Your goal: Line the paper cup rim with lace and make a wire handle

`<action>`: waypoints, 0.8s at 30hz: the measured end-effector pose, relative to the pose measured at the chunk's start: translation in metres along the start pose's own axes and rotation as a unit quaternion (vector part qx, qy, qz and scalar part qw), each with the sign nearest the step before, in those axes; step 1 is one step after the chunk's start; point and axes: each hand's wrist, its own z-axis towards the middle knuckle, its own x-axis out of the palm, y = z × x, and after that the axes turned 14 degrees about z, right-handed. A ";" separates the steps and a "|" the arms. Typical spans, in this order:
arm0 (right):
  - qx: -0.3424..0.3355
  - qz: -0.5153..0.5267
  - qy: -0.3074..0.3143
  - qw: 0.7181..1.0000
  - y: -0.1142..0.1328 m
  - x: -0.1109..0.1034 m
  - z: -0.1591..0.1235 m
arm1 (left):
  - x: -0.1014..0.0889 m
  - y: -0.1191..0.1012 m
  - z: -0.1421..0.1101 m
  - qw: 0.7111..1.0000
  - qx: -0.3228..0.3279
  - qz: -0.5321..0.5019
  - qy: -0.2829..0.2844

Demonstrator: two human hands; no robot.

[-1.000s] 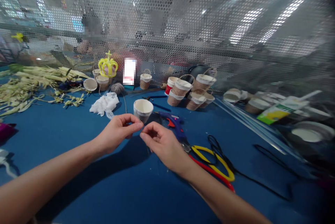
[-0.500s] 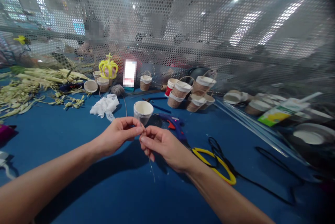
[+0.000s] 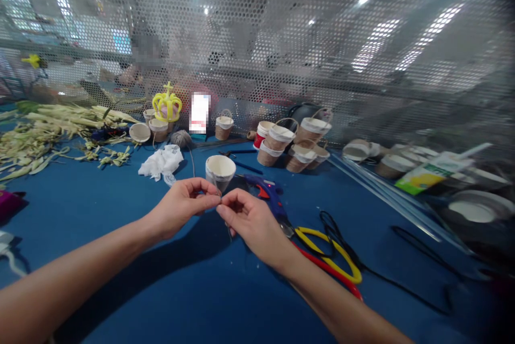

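Observation:
My left hand and my right hand meet fingertip to fingertip over the blue table. Both are closed in a pinch on a thin grey yarn, whose short end hangs below my right fingers. Most of the pinched part is hidden by the fingertips. Just beyond them stands a small upright paper cup with a greyish outside and cream inside. A grey yarn ball lies farther back, with a strand running toward my left hand. To the right of the cup is a blue glue gun.
Pliers with yellow and red handles lie beside my right forearm. Crumpled white tissue is at left. Several twine-wrapped cups stand behind, before a perforated metal screen. Clear rods and a drink carton are at right.
My right hand has shifted slightly and its fingers have drawn in, so less of the dangling strand shows. The red plier handle has come into sight beside my forearm.

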 end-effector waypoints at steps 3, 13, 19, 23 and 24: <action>-0.008 -0.016 -0.002 1.000 -0.001 -0.001 0.000 | -0.001 0.000 0.001 1.000 -0.007 0.013 0.004; -0.014 -0.028 0.002 1.000 0.001 0.001 -0.002 | 0.000 0.000 -0.003 1.000 -0.009 -0.024 -0.002; 0.044 0.086 0.071 0.993 0.004 -0.003 0.000 | -0.004 -0.002 0.000 0.997 0.001 -0.063 0.035; 0.041 0.078 0.063 0.994 0.003 -0.004 0.000 | -0.005 -0.001 0.000 0.996 0.000 -0.078 0.037; 0.040 0.072 0.062 0.995 0.003 -0.003 -0.001 | -0.005 0.000 0.000 0.996 0.000 -0.077 0.034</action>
